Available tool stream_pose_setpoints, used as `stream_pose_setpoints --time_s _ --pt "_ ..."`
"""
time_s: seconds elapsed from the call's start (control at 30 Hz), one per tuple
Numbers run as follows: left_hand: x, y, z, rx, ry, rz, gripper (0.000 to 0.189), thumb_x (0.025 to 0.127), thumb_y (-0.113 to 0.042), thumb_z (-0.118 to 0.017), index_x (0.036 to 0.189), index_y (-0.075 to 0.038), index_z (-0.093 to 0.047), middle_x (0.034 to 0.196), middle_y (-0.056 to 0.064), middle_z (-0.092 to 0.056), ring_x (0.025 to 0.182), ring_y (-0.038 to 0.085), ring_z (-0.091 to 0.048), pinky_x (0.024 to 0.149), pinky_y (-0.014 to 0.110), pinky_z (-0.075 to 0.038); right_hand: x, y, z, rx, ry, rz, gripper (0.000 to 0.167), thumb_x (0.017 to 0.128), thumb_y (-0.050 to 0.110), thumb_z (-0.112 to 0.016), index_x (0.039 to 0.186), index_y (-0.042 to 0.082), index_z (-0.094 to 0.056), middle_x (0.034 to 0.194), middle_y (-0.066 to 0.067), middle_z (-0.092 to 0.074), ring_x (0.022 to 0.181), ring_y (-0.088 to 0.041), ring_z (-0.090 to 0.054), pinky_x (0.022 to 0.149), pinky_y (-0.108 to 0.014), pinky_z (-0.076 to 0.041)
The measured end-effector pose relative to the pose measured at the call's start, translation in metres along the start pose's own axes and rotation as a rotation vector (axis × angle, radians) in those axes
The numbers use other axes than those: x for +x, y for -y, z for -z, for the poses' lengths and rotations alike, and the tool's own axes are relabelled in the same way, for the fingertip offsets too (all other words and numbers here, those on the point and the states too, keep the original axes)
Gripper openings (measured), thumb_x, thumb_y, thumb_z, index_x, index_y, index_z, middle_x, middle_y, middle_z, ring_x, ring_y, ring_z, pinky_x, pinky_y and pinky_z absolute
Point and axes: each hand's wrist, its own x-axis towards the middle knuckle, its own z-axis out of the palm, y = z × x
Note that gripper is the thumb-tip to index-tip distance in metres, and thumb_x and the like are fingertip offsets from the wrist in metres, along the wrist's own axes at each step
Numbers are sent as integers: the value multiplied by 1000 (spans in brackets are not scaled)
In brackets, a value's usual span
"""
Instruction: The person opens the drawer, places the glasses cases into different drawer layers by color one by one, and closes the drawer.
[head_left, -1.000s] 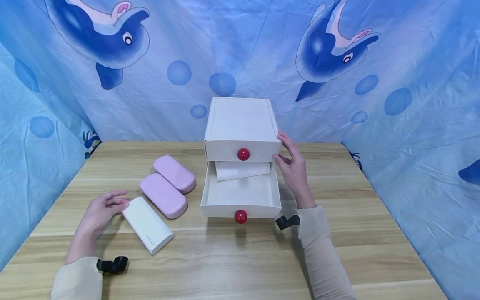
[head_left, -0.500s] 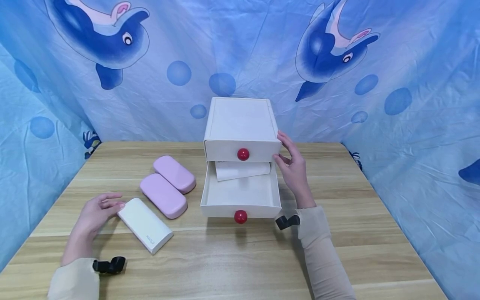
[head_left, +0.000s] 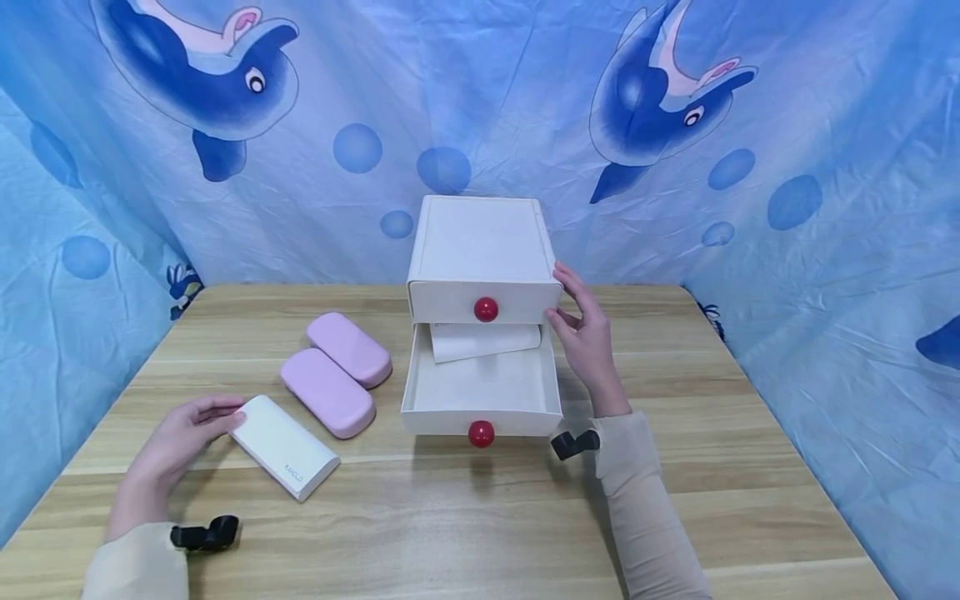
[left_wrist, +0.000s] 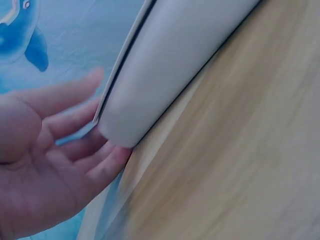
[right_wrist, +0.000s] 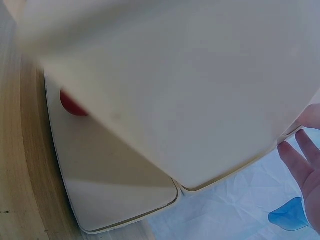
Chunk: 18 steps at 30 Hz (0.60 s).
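Note:
A white glasses case with small lettering lies slantwise at the left of the table. My left hand holds its far-left end, thumb at the top corner and fingers at the end. In the left wrist view the fingers reach around the case's end, beside a dark lid seam. My right hand rests against the right side of the white drawer unit, fingers extended, thumb near the upper drawer's lower corner. The lower drawer is pulled out and has a white case at its back, partly hidden.
Two pink glasses cases lie side by side between the white case and the drawer unit. Red round knobs stick out from both drawers. A blue dolphin-print curtain hangs close behind and beside the wooden table.
My left hand has moved a little left toward the table's left edge, and the white glasses case has shifted with it. The right hand and the drawers stay where they were.

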Motion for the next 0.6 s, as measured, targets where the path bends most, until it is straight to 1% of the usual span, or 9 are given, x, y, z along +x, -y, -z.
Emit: stream_pose_setpoints --time_s 0.03,0.1,0.17,0.3,0.37,0.43,0.5,0.57,0.6 --pt "-1 1 1 24 27 -6 61 95 -36 -61 136 7 -47 101 -36 -51 91 -21 -48 75 6 -44 0 0 0 1 0 -5 51 91 -1 -63 140 6 -49 152 -4 -43 135 -24 -46 92 -24 -53" --pt "-2 2 2 53 75 -38 65 94 -35 -62 141 5 -41 108 -37 -46 95 -24 -44 77 5 -41 0 1 0 3 2 -12 51 91 -1 -62 140 6 -49 152 -4 -43 135 -24 -46 93 -27 -53" --pt "-2 3 2 68 109 -93 66 93 -30 -65 144 3 -38 114 -36 -43 99 -26 -41 78 4 -39 0 1 0 0 4 -19 51 91 0 -62 140 6 -49 152 -4 -43 135 -24 -46 93 -30 -53" --pt "-4 5 1 34 179 -233 71 91 -13 -67 148 4 -29 123 -34 -38 107 -25 -40 83 0 -39 0 0 1 -6 9 -29 51 92 2 -62 141 7 -49 152 -3 -42 136 -25 -46 94 -34 -53" --pt "-4 6 0 23 212 -273 75 89 -9 -68 150 2 -26 128 -30 -36 110 -24 -40 85 0 -38 0 -1 1 -10 8 -28 51 92 1 -62 140 7 -49 152 -3 -42 136 -24 -46 94 -34 -53" --pt "-5 6 0 30 232 -282 80 87 -9 -70 152 -2 -24 138 -15 -39 110 -25 -38 86 -1 -36 0 -1 0 -10 5 -19 51 91 0 -62 140 6 -49 152 -4 -43 136 -25 -46 93 -34 -54" --pt "-6 5 -1 53 246 -269 84 86 -11 -71 154 -7 -21 149 4 -35 111 -27 -33 87 -2 -32 0 0 0 -7 3 -9 51 91 -1 -62 140 6 -49 152 -4 -43 135 -24 -46 93 -33 -54" --pt "-6 3 -1 82 251 -251 87 85 -14 -73 155 -10 -20 151 24 -29 109 -27 -33 85 1 -32 0 0 0 -3 2 0 51 91 -1 -62 140 6 -50 151 -4 -43 135 -24 -46 93 -33 -54" --pt "-6 2 -1 99 251 -245 88 85 -15 -73 155 -11 -20 150 31 -26 108 -27 -32 84 2 -32 0 0 0 -1 1 2 51 91 -1 -62 140 6 -50 151 -4 -44 135 -24 -46 92 -33 -54"
